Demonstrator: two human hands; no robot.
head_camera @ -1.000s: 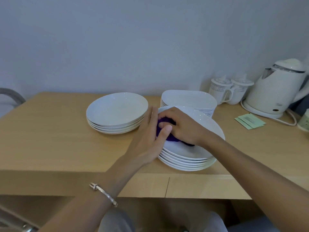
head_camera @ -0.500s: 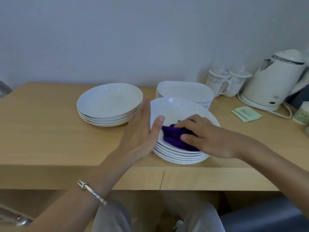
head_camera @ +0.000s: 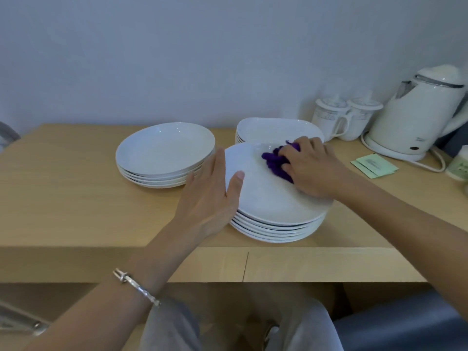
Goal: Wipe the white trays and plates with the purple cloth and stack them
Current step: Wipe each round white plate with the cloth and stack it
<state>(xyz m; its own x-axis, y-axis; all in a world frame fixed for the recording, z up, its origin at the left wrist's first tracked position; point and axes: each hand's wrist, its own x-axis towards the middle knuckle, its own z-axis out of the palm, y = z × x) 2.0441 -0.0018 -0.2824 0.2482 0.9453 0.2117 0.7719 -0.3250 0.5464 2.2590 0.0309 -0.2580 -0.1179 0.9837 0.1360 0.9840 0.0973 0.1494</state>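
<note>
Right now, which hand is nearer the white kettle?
Right. The right hand grips the cloth on the top plate, kettle side; the left hand touches its opposite edge.

The purple cloth (head_camera: 274, 164) is all bunched up on the far part of the top plate (head_camera: 266, 198) of the near stack (head_camera: 273, 233). Another round stack (head_camera: 164, 152) sits left, with squarish trays (head_camera: 272, 129) piled just behind.
</note>
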